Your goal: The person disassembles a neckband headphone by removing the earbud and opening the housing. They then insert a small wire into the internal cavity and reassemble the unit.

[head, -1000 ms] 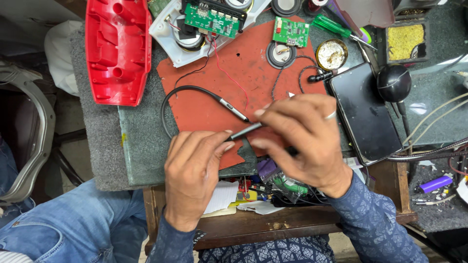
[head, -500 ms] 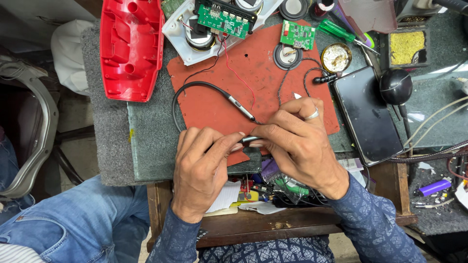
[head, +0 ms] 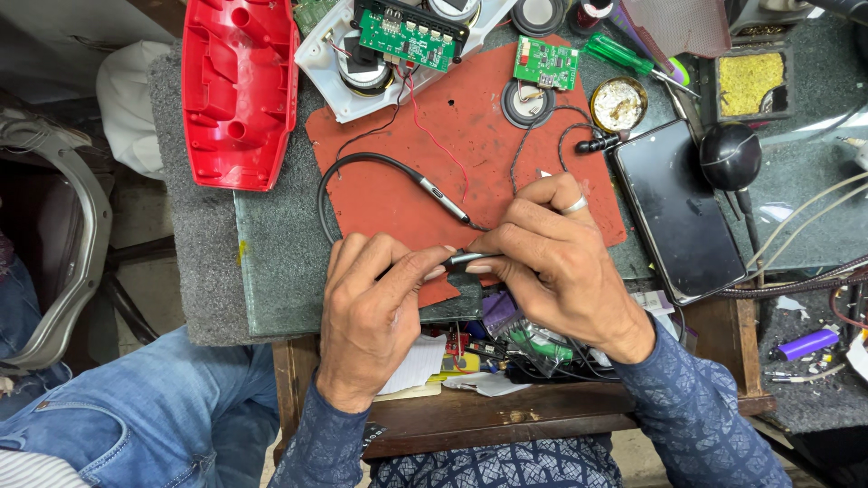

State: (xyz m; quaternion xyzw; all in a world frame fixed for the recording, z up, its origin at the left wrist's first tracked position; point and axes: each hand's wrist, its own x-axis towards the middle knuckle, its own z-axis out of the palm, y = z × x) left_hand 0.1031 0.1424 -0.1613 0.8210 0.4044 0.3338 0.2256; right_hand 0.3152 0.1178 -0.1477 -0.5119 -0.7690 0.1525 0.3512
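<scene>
Red moulded plastic shell far left on grey felt. Left hand and right hand both pinch a thin dark metal probe between fingertips, over worn red mat. Glossy black phone right of fingers.

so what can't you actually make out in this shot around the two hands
Head view, all of it:
- The small dark piece pinched by left hand and right hand: fingers cover most of it.
- Clutter in the open drawer: hidden under the right wrist, too small.
- Red plastic shell: top cut by the frame edge.
- Green circuit board: parts too small.
</scene>
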